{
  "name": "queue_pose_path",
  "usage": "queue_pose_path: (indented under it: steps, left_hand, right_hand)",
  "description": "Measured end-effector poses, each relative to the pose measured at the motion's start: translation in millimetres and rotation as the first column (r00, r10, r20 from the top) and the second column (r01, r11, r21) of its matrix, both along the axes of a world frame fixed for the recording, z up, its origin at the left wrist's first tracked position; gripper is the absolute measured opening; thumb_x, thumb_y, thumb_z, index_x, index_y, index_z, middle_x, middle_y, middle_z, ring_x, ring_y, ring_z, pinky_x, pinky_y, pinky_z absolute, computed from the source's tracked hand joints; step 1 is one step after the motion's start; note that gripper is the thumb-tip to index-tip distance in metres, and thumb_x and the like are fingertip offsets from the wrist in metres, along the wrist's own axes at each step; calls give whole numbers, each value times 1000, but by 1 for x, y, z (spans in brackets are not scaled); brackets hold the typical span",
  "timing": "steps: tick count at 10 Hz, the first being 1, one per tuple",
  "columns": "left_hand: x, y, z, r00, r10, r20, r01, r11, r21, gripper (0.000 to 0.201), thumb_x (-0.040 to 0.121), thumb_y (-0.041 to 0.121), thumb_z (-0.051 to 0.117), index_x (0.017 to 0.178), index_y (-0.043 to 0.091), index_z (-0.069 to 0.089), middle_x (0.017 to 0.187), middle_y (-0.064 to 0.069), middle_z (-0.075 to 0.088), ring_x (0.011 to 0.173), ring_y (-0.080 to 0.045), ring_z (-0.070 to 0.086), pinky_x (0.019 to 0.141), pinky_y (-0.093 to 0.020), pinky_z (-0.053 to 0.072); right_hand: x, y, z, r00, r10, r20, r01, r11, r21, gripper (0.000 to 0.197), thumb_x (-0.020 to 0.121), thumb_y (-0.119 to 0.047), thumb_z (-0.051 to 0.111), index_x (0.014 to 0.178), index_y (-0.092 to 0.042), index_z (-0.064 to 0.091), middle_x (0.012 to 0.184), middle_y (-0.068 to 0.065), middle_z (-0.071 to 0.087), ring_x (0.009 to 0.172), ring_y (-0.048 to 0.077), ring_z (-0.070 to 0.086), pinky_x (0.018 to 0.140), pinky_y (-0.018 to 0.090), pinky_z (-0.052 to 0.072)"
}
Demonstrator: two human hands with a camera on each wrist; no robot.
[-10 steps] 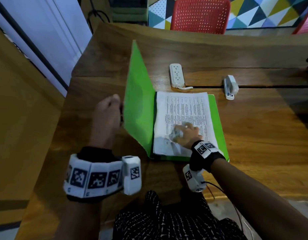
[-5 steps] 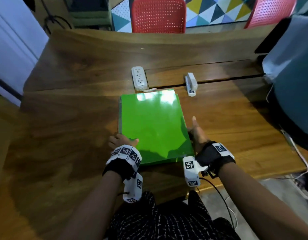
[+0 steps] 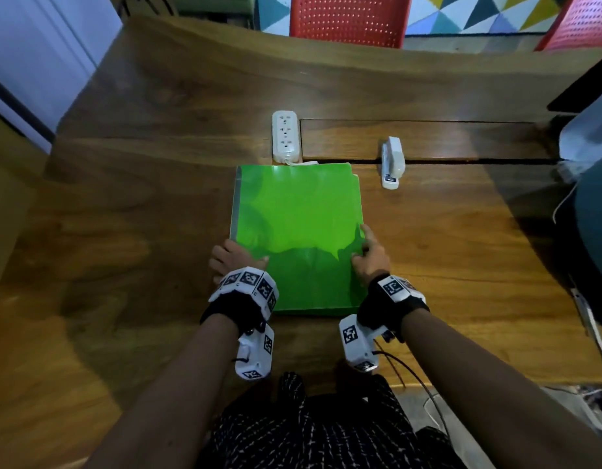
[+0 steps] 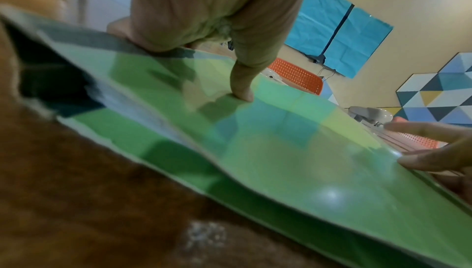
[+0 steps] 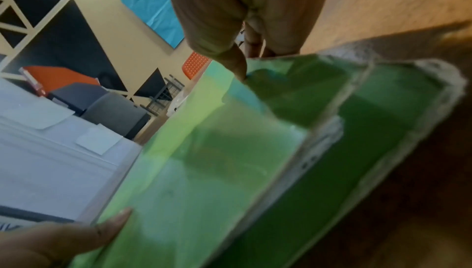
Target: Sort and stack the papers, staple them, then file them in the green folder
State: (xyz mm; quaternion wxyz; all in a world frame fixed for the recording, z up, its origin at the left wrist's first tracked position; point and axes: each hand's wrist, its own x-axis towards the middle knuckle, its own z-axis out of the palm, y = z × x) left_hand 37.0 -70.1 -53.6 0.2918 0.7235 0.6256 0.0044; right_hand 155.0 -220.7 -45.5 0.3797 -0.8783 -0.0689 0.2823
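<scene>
The green folder [image 3: 299, 214] lies closed on the wooden table [image 3: 140, 198], spine to the left. No papers show; the cover hides whatever is inside. My left hand [image 3: 235, 258] holds the spine edge near the front corner, with its thumb [image 4: 241, 90] pressed on the cover [image 4: 281, 151] and its fingers curled past the edge. My right hand [image 3: 369, 255] grips the opposite edge, its thumb [image 5: 237, 70] lying on the cover [image 5: 204, 161] and its fingers behind the edge. The white stapler [image 3: 391, 162] lies on the table beyond the folder's far right corner.
A white power strip [image 3: 285, 137] touches the folder's far edge. Two red chairs [image 3: 348, 18] stand behind the table. A large grey-blue object [image 3: 594, 198] with cables sits at the right edge. Bare wood lies left and right of the folder.
One second ago the folder stood open with the papers showing under my right hand. The cover has since come down, and both hands now hold the closed folder's side edges.
</scene>
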Motion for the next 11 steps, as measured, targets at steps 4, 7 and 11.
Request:
queue_pose_path:
  steps: [4,7,11]
  left_hand:
    - [-1,-1,3,994,-111,-6,110,988,-106,76,80,31,70,137,9,25,145,-16,22,132,-36,25,106,-50,34]
    - [-10,7,4,975,-220,6,219,966,-136,82,79,34,70,140,8,22,143,-16,22,130,-35,27,103,-48,35]
    - [-96,-10,11,799,-578,-164,537,810,-236,114,64,76,55,148,26,-2,157,0,3,144,-24,12,115,-45,24]
  right_hand:
    - [-29,30,-10,968,226,112,-147,866,-478,65,92,-23,40,148,-24,9,159,5,-8,145,35,-1,115,58,9]
    - [-19,6,-12,899,430,84,-343,810,-476,66,95,-43,36,149,-26,1,158,5,-16,146,30,-8,117,54,4]
    - [-49,-90,-40,763,615,198,-469,739,-484,138,41,-99,-4,143,-7,-18,159,2,-14,144,9,-15,114,40,14]
